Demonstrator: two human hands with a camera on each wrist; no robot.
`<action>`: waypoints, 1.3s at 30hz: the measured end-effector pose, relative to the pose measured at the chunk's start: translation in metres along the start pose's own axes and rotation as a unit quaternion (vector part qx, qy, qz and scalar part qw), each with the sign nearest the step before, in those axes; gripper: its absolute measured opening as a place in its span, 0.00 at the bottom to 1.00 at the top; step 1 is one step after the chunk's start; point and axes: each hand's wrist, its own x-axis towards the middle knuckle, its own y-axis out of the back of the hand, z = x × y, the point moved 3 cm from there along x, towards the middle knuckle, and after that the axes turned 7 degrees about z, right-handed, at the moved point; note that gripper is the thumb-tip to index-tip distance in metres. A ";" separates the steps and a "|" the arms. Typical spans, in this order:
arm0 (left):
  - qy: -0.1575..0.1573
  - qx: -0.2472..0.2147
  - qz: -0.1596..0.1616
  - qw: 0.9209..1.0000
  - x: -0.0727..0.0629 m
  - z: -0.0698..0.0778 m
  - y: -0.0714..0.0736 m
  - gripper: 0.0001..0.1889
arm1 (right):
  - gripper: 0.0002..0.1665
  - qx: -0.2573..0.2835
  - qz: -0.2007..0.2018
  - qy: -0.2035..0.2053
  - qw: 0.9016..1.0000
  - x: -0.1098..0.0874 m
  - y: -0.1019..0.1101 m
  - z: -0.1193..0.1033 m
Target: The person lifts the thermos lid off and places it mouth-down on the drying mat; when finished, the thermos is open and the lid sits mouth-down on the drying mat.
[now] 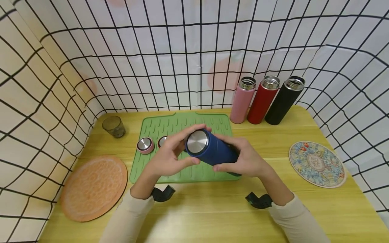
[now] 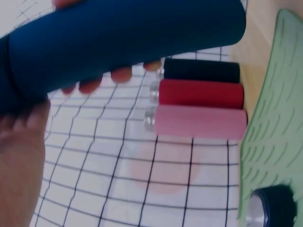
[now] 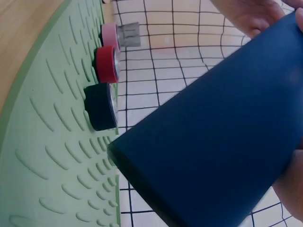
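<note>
Both hands hold a dark blue thermos bottle (image 1: pixel 222 151) tilted above a green drying mat (image 1: pixel 158 123). My left hand (image 1: pixel 170 157) grips the capped end, its thumb and fingers around the blue lid (image 1: pixel 197 141) with a round silver top. Around the lower body of the bottle curls my right hand (image 1: pixel 247 158). On the mat lie a pink lid (image 1: pixel 145 145) and a red lid (image 1: pixel 161 140), partly covered by the left hand in the head view. A black lid (image 3: pixel 100 107) shows beside them in the right wrist view.
Uncapped pink (image 1: pixel 242 103), red (image 1: pixel 262 104) and black (image 1: pixel 282 104) bottles stand at the back right. A brown glass (image 1: pixel 113 126) is at the back left. Round orange (image 1: pixel 94 189) and patterned (image 1: pixel 317 164) mats flank the green one. Black wire grid (image 1: pixel 170 54) encloses the table.
</note>
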 end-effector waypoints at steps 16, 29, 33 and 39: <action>0.080 0.065 0.191 0.976 -0.003 -0.014 0.001 0.41 | 0.56 -0.179 0.069 0.006 0.981 0.003 0.009 -0.002; 0.032 0.061 0.012 0.998 -0.002 -0.003 0.013 0.39 | 0.52 -0.139 0.014 -0.011 0.990 -0.001 0.019 -0.003; 0.096 0.127 0.088 0.983 -0.004 -0.018 0.014 0.37 | 0.51 -0.203 0.063 -0.007 0.977 0.002 0.018 0.005; 0.142 0.138 0.107 0.974 -0.004 -0.029 0.013 0.39 | 0.51 -0.243 0.080 0.014 0.966 0.003 0.022 0.010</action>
